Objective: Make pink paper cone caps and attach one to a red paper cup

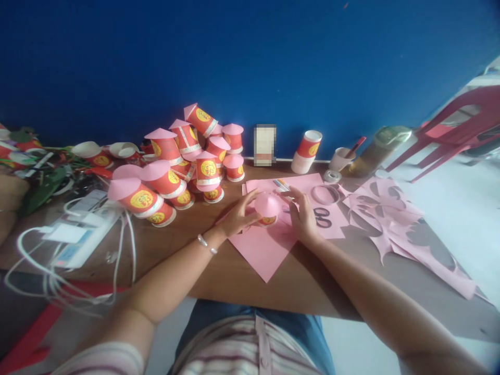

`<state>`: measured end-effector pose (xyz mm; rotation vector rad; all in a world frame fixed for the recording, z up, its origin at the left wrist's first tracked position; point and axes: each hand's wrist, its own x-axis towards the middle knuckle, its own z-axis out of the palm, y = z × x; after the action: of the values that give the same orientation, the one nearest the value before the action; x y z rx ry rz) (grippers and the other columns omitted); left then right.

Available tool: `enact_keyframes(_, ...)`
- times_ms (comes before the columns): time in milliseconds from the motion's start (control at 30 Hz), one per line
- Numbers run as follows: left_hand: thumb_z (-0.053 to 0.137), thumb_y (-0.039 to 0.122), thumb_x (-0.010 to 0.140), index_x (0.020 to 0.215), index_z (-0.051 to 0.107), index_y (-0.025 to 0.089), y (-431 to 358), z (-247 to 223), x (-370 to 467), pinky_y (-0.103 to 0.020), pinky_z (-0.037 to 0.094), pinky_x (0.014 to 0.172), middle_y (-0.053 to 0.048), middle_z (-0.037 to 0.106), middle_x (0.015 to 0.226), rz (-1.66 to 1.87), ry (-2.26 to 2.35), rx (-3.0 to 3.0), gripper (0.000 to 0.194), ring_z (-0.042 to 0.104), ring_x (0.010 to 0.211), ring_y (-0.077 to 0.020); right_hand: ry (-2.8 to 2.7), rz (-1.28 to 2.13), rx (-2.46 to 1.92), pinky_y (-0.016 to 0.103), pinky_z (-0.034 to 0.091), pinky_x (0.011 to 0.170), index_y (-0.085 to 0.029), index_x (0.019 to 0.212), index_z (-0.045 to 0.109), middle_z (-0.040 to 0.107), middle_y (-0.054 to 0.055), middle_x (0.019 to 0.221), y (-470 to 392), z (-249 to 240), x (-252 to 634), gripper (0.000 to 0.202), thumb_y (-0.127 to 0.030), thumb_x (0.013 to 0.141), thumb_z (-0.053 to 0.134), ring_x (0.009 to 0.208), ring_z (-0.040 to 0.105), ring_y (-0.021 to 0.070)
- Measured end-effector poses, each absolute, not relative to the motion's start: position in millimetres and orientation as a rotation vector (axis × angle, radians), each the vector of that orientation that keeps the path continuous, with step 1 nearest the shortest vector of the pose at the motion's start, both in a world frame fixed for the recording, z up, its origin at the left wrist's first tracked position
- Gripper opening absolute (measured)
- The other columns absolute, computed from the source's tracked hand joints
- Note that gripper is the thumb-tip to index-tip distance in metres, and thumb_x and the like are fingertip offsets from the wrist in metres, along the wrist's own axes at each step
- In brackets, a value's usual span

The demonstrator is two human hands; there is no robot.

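Note:
A small red paper cup (268, 221) with a pink paper cone (266, 204) on top stands on a pink sheet (266, 260) in front of me. My left hand (239, 214) curls around the cup's left side, thumb in front and fingers partly hidden behind the cone. To its right, my right hand (303, 216) is apart from the cup, fingers bent and spread, holding nothing that I can see. Black scissors handles (322, 217) show just beyond that hand. A few pens (280, 184) lie behind the hands.
Several cone-topped cups (208, 171) are piled at the left. A white power strip (74, 245) with looping cables lies nearer. Stacked cups (308, 148), a tape roll (332, 176), a jar (380, 148) and pink paper scraps (394, 219) are rightward. A blue wall rises behind.

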<state>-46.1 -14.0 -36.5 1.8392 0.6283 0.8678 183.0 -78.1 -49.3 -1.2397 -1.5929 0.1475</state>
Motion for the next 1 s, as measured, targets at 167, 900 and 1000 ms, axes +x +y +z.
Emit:
enact_keyframes(167, 0.086, 0.048, 0.079, 0.142, 0.06, 0.023, -21, -14, -43, -0.052, 0.056, 0.105, -0.014, 0.068, 0.139, 0.762, 0.643, 2.108, 0.073, 0.067, 0.125, -0.0358, -1.663, 0.117, -1.278, 0.052, 0.057, 0.095, -0.023, 0.143, 0.051, 0.074, 0.011, 0.122, -77, -52, 185, 0.048, -0.015, 0.097, 0.041, 0.117, 0.065, 0.0298)
enact_keyframes(900, 0.092, 0.045, 0.063, 0.114, 0.058, 0.02, -18, -43, -31, -0.051, 0.056, 0.097, -0.01, 0.066, 0.112, 1.023, 1.05, 2.224, 0.067, 0.066, 0.111, -0.034, -1.729, 0.211, -1.256, 0.053, 0.056, 0.1, -0.025, 0.137, 0.06, 0.074, 0.011, 0.124, -82, -40, 182, 0.036, -0.027, 0.103, 0.049, 0.12, 0.067, 0.0301)
enact_keyframes(1000, 0.093, 0.048, 0.063, 0.113, 0.059, 0.021, -18, -41, -30, -0.052, 0.056, 0.096, -0.01, 0.067, 0.111, 0.977, 1.061, 2.229, 0.066, 0.066, 0.109, -0.0345, -1.737, 0.145, -1.203, 0.053, 0.054, 0.104, -0.027, 0.138, 0.062, 0.072, 0.011, 0.129, -85, -35, 180, 0.035, -0.031, 0.106, 0.049, 0.121, 0.066, 0.0294)
